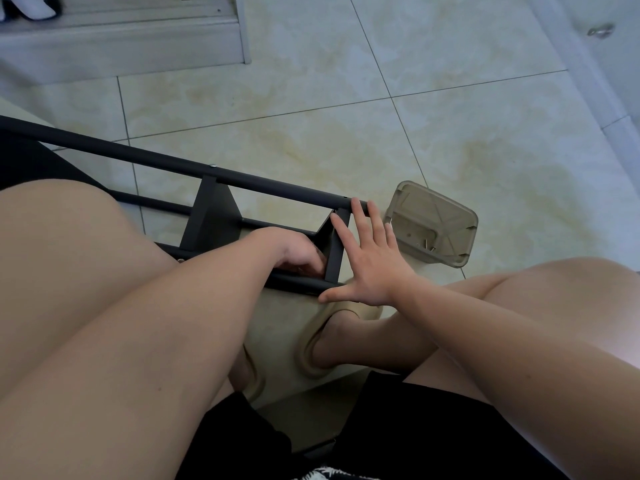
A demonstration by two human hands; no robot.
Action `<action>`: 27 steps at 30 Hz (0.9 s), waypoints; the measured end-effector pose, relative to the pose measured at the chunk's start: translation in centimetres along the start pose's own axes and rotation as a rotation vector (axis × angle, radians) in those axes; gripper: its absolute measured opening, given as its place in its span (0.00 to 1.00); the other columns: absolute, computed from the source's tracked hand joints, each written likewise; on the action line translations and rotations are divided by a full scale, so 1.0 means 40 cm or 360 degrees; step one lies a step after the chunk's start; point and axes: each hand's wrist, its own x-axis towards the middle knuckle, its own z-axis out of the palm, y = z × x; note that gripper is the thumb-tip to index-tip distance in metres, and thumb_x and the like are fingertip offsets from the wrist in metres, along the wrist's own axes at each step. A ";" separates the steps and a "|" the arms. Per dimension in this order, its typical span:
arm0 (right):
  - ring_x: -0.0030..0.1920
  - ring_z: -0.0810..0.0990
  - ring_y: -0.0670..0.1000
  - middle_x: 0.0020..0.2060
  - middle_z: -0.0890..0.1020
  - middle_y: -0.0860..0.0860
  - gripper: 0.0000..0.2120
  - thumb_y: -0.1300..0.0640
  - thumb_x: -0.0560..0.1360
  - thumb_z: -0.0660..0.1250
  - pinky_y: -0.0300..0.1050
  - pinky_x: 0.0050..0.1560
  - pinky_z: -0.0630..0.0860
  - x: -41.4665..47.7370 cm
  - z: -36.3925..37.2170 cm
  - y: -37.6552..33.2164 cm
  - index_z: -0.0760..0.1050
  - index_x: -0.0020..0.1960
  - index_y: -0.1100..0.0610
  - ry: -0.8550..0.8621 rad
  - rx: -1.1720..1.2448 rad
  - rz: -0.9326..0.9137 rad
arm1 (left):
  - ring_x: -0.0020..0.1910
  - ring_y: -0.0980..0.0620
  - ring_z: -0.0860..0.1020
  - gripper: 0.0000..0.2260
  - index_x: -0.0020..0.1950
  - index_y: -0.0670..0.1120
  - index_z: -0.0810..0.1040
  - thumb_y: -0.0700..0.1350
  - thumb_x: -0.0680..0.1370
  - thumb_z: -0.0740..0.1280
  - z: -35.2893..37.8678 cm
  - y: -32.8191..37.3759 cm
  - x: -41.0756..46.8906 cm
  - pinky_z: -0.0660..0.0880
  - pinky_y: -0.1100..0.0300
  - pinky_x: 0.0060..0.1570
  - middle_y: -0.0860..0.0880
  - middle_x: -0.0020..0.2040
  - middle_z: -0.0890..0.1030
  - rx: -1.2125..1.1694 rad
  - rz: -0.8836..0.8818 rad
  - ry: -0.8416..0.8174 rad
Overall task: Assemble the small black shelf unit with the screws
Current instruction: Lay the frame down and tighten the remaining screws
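Note:
The small black shelf unit [211, 216] lies on its side across the tiled floor and my lap, with long black tubes and two flat panels between them. My right hand [367, 261] is spread flat, its straight fingers pressing against the end panel and top tube. My left hand [294, 252] reaches inside the frame beside that end panel with fingers curled down; what it holds is hidden. A clear plastic box [433, 225] with a few small screws stands just right of the shelf's end.
My bare knees flank the work, and my feet in beige slippers [322, 344] rest on the tiles below the shelf. A pale step or cabinet base [121, 39] lies at the upper left. A white wall edge runs down the right side.

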 end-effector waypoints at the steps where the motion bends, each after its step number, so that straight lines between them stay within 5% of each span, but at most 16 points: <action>1: 0.76 0.24 0.61 0.77 0.25 0.53 0.66 0.15 0.57 0.55 0.70 0.77 0.42 0.000 0.000 0.000 0.32 0.81 0.47 0.0000 0.0000 -0.0001 | 0.39 0.51 0.76 0.10 0.55 0.43 0.84 0.40 0.76 0.67 -0.001 -0.001 -0.001 0.70 0.60 0.46 0.49 0.40 0.81 -0.0036 0.0010 -0.0010; 4: 0.76 0.24 0.60 0.77 0.25 0.53 0.66 0.15 0.58 0.56 0.70 0.77 0.42 0.000 0.001 0.000 0.32 0.81 0.47 0.0008 0.0001 -0.0003 | 0.36 0.57 0.80 0.09 0.51 0.48 0.85 0.39 0.76 0.68 0.001 -0.002 -0.001 0.71 0.62 0.41 0.54 0.36 0.84 -0.0101 0.0016 -0.0025; 9: 0.76 0.24 0.60 0.77 0.25 0.53 0.65 0.14 0.57 0.55 0.70 0.77 0.42 -0.002 0.005 0.000 0.33 0.81 0.46 0.0021 0.0000 -0.0001 | 0.51 0.49 0.80 0.13 0.56 0.42 0.84 0.46 0.75 0.70 0.003 -0.003 -0.001 0.73 0.54 0.62 0.49 0.48 0.85 -0.0078 -0.0067 -0.0008; 14: 0.77 0.25 0.61 0.77 0.26 0.54 0.65 0.14 0.57 0.54 0.71 0.77 0.43 -0.001 0.005 0.001 0.32 0.81 0.46 0.0022 -0.0011 -0.0001 | 0.37 0.49 0.74 0.06 0.48 0.43 0.83 0.42 0.74 0.69 0.006 -0.001 0.009 0.69 0.58 0.44 0.49 0.36 0.79 0.0013 -0.0034 0.0112; 18: 0.77 0.24 0.60 0.77 0.25 0.53 0.66 0.14 0.57 0.55 0.70 0.77 0.43 0.000 0.004 0.001 0.32 0.81 0.46 0.0014 0.0015 -0.0005 | 0.40 0.48 0.71 0.14 0.54 0.39 0.82 0.43 0.70 0.70 0.000 -0.007 0.007 0.69 0.54 0.46 0.46 0.39 0.77 0.0017 0.0011 0.0112; 27: 0.76 0.24 0.61 0.77 0.26 0.54 0.65 0.14 0.57 0.54 0.71 0.77 0.42 -0.002 0.002 0.001 0.33 0.81 0.46 0.0019 0.0006 -0.0009 | 0.42 0.48 0.76 0.16 0.57 0.41 0.83 0.43 0.71 0.70 0.000 -0.006 0.006 0.72 0.54 0.48 0.46 0.41 0.81 -0.0018 0.0000 0.0058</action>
